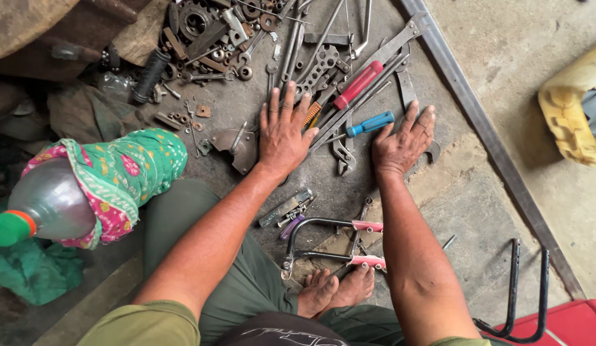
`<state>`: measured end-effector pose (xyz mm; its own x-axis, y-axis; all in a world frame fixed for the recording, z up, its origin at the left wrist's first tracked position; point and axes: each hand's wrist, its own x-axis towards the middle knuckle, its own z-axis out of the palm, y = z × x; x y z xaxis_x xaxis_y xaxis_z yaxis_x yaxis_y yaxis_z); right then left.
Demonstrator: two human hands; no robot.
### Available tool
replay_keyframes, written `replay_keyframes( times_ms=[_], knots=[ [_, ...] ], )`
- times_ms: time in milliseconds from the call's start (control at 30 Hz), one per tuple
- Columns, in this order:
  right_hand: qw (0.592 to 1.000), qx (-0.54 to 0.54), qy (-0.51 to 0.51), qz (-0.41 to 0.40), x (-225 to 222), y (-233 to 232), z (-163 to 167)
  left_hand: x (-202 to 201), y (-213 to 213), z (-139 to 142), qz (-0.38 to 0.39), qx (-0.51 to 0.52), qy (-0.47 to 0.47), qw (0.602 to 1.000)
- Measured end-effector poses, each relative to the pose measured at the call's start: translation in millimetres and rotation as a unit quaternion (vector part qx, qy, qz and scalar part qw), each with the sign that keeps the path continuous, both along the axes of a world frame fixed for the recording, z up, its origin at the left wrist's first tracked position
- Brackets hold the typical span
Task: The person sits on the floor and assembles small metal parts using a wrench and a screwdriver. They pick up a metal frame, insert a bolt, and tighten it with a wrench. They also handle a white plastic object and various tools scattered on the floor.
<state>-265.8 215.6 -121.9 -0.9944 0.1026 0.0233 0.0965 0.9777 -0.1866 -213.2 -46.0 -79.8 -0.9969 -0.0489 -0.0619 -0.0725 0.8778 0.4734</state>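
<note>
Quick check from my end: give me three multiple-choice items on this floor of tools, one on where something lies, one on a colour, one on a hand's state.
1. Where does the blue-handled screwdriver lie?
A. between the two hands
B. beside the bottle
C. under the feet

2. What colour is the cap of the cloth-wrapped bottle?
A. red
B. green
C. white

3. How is the left hand?
A. closed round a wrench
B. lifted clear of the tools
C. flat, fingers spread on the tools

Answers: 1 A, it sits between the left hand and the right hand. 2 B, the cap is green above an orange ring. 3 C, the palm is down and grasps nothing.
</note>
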Motion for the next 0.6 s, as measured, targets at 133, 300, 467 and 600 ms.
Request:
replay_keyframes(
  times_ms=[133, 300, 467, 600],
  knots=[
    [1.000, 0.002, 0.008, 0.003, 1.2, 0.2, -0.2, -0.2, 0.1, -1.7, -0.006, -0.004, 0.004, 1.000],
    [1.000, -0.002, 0.024, 0.009, 1.6, 0.7, -2.5, 1.0, 4.2, -3.4, -0.002, -0.010, 0.027, 1.000],
    [0.999, 0.003, 0.046, 0.014, 1.4, 0.7, -5.7, -0.6, 6.6, -0.6, 0.007, -0.011, 0.033, 0.999],
    [0.997, -0.002, 0.079, 0.005, 0.2, 0.8, -3.0, -5.7, 8.1, 2.4, 0.019, -0.004, 0.023, 1.000]
  ],
)
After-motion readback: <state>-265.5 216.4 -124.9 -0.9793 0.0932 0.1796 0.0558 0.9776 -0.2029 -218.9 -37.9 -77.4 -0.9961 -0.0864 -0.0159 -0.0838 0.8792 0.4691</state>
